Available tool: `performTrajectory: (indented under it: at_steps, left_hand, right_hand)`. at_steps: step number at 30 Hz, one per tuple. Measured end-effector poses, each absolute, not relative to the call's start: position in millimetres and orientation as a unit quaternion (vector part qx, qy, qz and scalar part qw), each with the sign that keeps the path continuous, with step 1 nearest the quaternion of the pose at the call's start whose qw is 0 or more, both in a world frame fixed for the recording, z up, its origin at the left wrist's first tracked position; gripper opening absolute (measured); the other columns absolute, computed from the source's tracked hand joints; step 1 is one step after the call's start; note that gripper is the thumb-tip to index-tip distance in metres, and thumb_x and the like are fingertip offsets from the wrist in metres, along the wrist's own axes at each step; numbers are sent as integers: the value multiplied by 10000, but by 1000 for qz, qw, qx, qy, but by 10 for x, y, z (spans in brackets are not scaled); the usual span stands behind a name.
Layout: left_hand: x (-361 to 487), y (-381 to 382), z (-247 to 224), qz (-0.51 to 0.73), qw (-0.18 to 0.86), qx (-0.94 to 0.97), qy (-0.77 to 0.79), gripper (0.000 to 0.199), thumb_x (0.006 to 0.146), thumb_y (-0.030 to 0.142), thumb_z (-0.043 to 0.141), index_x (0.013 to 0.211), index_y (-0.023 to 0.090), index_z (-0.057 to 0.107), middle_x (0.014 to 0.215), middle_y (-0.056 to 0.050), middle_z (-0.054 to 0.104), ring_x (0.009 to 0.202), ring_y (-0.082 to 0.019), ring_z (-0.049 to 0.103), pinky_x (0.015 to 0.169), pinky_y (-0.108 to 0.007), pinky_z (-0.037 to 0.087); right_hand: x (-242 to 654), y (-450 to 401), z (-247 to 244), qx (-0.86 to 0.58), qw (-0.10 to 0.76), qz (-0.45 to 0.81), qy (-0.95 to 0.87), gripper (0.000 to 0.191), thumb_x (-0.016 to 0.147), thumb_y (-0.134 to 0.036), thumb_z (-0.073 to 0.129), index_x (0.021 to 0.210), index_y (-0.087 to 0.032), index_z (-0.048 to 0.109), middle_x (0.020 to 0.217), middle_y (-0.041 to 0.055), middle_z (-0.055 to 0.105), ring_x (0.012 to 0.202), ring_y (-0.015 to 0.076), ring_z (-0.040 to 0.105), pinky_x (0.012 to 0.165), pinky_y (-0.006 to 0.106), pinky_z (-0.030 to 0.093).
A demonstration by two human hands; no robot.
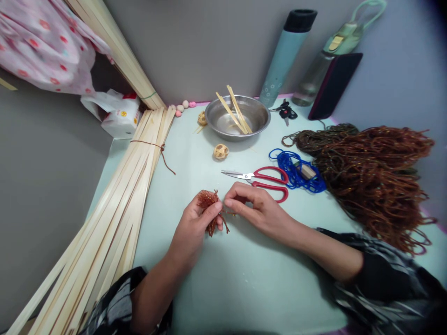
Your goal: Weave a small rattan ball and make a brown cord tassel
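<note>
My left hand (197,216) pinches a small bundle of reddish-brown cord (206,200) between thumb and fingers, with loose ends hanging below. Close beside it on the right is my right hand (256,207), thumb and forefinger pressed together at a thin strand of the cord. Red-handled scissors (268,176) lie just beyond my right hand, blades pointing left. Past them sits a small woven ball (220,151). Blue cord (296,172) lies tangled to the right of the scissors, near a large heap of brown cord (377,172).
Long pale strips (118,195) lie tied at the left. A metal bowl (218,128) holding thin sticks stands at the back, near keys (287,111). Behind are a blue bottle (284,56), a green-topped bottle (312,77) and a dark phone-like slab (335,86). A white bag (120,116) sits back left.
</note>
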State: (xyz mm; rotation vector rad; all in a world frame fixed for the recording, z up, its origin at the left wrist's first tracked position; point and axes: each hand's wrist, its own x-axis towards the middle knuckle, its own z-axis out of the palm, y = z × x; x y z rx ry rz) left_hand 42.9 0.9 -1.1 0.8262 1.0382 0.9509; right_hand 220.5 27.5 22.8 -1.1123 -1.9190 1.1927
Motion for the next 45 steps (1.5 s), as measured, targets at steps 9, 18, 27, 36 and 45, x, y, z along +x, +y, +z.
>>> performTrajectory:
  at_steps: [9,18,27,36,45]
  left_hand:
    - [430,0,27,371,698,425,441,216,900,364,673,868,171,580,589,54,557,507,-69,505,489,-198,348]
    - [435,16,23,452,660,381,464,229,891,353,689,877,189,529,629,54,580,552,-72,516,507,-185,377]
    - [435,10,26,422,687,385,449,230,881,354,703,882,189,542,618,50,600,547,-75,541,508,-192,352]
    - [434,9,43,416,683,393,454,226,873,356,706,874,198,545,604,47,592,549,-87,524,519,-209,346]
    - [444,7,55,421,686,364,468,216,891,373,665,877,186,556,612,32,607,578,-95,563,539,-206,363]
  right_hand:
    - [2206,246,266,-427,358,481,-677,254,1019,-342,523,854,-167,606,747,-13,572,689,119,517,651,243,396]
    - [2160,223,200,-359,274,539,-711,238,1004,-280,575,815,-159,655,865,26,666,797,134,615,750,255,454]
    - [2174,257,210,-426,330,486,-688,232,1002,-252,541,789,-169,585,710,-23,566,664,112,510,624,234,387]
    - [2177,249,225,-400,275,564,-668,403,1020,-468,504,735,-183,517,680,-1,626,624,122,487,586,247,360]
    - [2145,252,239,-396,336,556,-648,203,998,-291,560,828,-182,580,706,-2,698,682,138,641,641,252,454]
